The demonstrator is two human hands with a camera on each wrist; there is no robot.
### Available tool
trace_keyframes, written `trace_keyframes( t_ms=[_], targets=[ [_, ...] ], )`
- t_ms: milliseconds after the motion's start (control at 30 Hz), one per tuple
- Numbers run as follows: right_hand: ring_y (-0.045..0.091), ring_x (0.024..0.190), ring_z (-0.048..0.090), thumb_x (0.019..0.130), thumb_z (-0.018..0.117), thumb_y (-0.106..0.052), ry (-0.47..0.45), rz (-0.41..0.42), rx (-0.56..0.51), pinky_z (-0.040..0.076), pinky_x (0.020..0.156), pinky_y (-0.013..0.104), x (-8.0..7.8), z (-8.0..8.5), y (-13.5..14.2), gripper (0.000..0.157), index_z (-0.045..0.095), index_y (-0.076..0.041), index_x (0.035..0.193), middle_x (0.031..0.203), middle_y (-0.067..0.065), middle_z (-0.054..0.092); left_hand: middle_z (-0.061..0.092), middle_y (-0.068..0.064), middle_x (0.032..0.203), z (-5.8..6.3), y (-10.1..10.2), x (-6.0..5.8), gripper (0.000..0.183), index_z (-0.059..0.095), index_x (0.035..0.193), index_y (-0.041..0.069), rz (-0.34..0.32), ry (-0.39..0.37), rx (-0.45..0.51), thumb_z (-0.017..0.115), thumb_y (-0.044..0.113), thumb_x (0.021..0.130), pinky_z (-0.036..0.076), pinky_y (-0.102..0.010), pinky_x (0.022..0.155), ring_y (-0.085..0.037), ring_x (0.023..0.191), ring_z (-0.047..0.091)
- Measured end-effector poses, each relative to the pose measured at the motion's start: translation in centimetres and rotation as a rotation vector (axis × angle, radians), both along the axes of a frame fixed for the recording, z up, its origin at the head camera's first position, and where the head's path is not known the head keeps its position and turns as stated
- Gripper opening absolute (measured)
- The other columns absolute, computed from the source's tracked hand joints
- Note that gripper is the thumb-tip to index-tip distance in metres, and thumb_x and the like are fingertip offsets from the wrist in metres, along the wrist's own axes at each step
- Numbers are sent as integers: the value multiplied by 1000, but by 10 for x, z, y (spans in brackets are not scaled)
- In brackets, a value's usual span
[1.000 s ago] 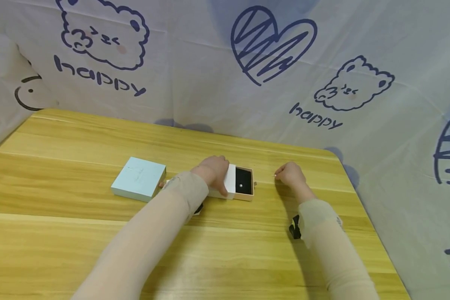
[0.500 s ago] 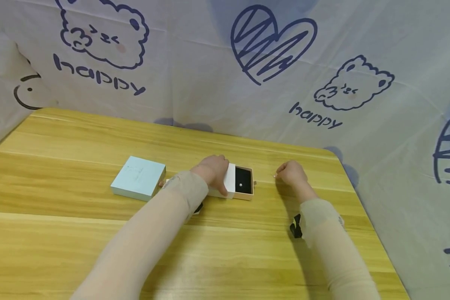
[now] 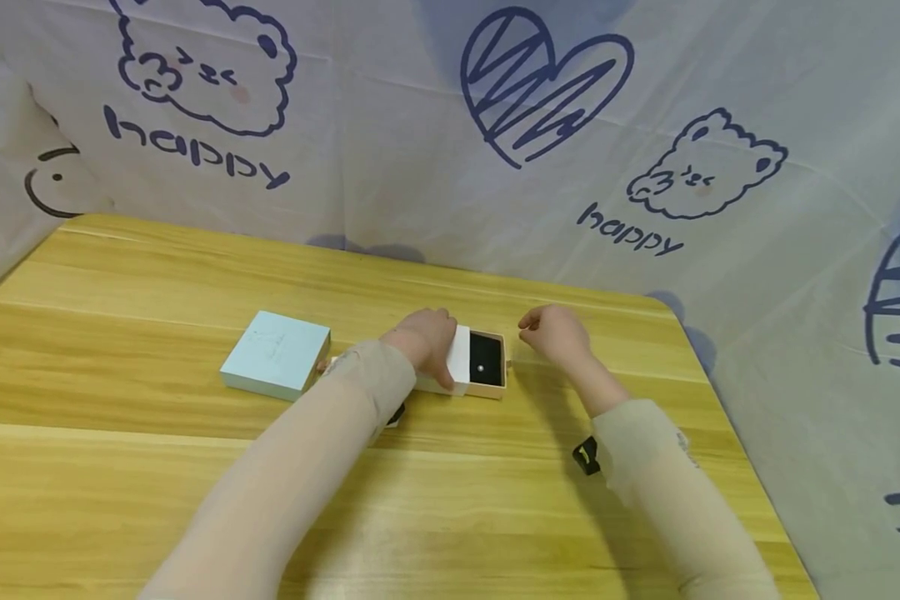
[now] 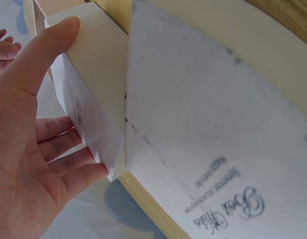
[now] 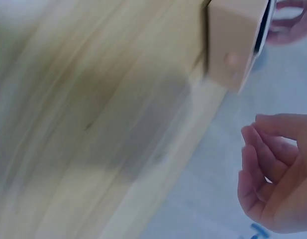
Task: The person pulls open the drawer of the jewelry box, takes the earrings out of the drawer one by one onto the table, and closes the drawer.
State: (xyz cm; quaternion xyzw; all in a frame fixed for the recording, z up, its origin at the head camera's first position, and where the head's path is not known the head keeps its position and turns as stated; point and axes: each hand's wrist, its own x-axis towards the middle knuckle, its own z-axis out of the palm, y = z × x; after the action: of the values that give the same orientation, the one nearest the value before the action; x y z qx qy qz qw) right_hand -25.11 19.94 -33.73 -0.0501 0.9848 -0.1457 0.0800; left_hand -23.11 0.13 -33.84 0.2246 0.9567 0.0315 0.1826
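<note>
In the head view my left hand (image 3: 429,337) grips the white sleeve (image 3: 461,360) of a drawer box, thumb on the near side and fingers on the far side. The pinkish drawer (image 3: 487,393) sticks out to the right, and a small pearl-like stud (image 3: 481,367) sits on its black insert (image 3: 487,348). My right hand (image 3: 558,333) hovers just right of the drawer. In the right wrist view the thumb and index fingertips (image 5: 257,122) of that hand meet in a pinch; the tiny pale bead-like thing seen there earlier is mostly hidden now.
A light blue box (image 3: 276,354) stands left of my left forearm on the wooden table (image 3: 435,517). A large pale lettered surface (image 4: 203,119) fills the right of the left wrist view. A printed cloth (image 3: 405,167) hangs behind the table's far edge.
My right hand has moved left and slightly away from me, closer to the drawer, its fingertips still pinched. My left hand and the drawer box stay in place.
</note>
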Motion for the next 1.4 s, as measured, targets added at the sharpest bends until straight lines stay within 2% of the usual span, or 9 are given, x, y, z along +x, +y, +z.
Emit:
trace_keyframes(
  t_ms=[100, 233, 367, 533, 600, 767, 1033, 1400],
  targets=[
    [25, 89, 64, 90, 59, -15, -6, 85, 3, 52, 77, 38, 7, 2, -12, 20, 71, -4, 102, 102, 13, 70, 50, -11, 129, 0, 0, 0, 80, 46, 133, 2, 1, 4, 0, 75, 47, 73, 42, -34, 101, -25, 115, 51],
    [18, 77, 62, 88, 62, -13, -60, 184, 16, 51, 71, 31, 14, 2, -25, 15, 73, -5, 94, 94, 10, 71, 52, -10, 125, -1, 0, -1, 78, 47, 131, 2, -6, 12, -3, 75, 47, 73, 43, -33, 99, -23, 111, 52],
    [17, 80, 64, 86, 65, -14, -106, 244, 39, 53, 76, 32, 20, -2, -35, 14, 73, -6, 95, 97, 8, 72, 53, -10, 121, -1, 0, -1, 75, 48, 128, 2, -8, 12, -1, 76, 45, 73, 45, -32, 96, -22, 107, 53],
    [21, 92, 65, 86, 66, -13, -117, 256, 60, 53, 81, 35, 24, -6, -41, 16, 72, -6, 98, 100, 8, 71, 53, -10, 121, -1, 0, -1, 74, 49, 127, 3, -2, 3, 1, 76, 46, 73, 45, -33, 95, -22, 106, 52],
    [21, 92, 65, 86, 66, -13, -116, 260, 70, 53, 81, 35, 25, -8, -43, 15, 72, -7, 98, 99, 7, 71, 52, -10, 122, -1, 0, -1, 75, 49, 128, 3, 0, -2, 3, 76, 46, 73, 45, -33, 96, -22, 107, 52],
    [18, 85, 65, 85, 65, -13, -109, 264, 111, 53, 77, 34, 25, -11, -46, 13, 73, -9, 95, 96, 5, 71, 52, -10, 121, -1, 1, -2, 75, 48, 128, 3, 0, -6, 7, 76, 46, 73, 45, -33, 94, -22, 105, 53],
    [18, 85, 64, 86, 65, -13, -77, 263, 145, 54, 74, 34, 24, -16, -47, 13, 72, -10, 96, 96, 4, 71, 52, -9, 119, -2, 2, -3, 75, 47, 129, 4, 6, -14, 5, 76, 45, 73, 46, -32, 91, -20, 101, 52],
    [13, 66, 59, 87, 63, -11, -23, 278, 215, 51, 60, 29, 29, -18, -53, 11, 73, -11, 93, 85, 3, 70, 53, -9, 118, -4, 1, -4, 75, 48, 128, 4, 9, -12, 3, 76, 46, 73, 46, -31, 90, -19, 100, 52]
  ],
)
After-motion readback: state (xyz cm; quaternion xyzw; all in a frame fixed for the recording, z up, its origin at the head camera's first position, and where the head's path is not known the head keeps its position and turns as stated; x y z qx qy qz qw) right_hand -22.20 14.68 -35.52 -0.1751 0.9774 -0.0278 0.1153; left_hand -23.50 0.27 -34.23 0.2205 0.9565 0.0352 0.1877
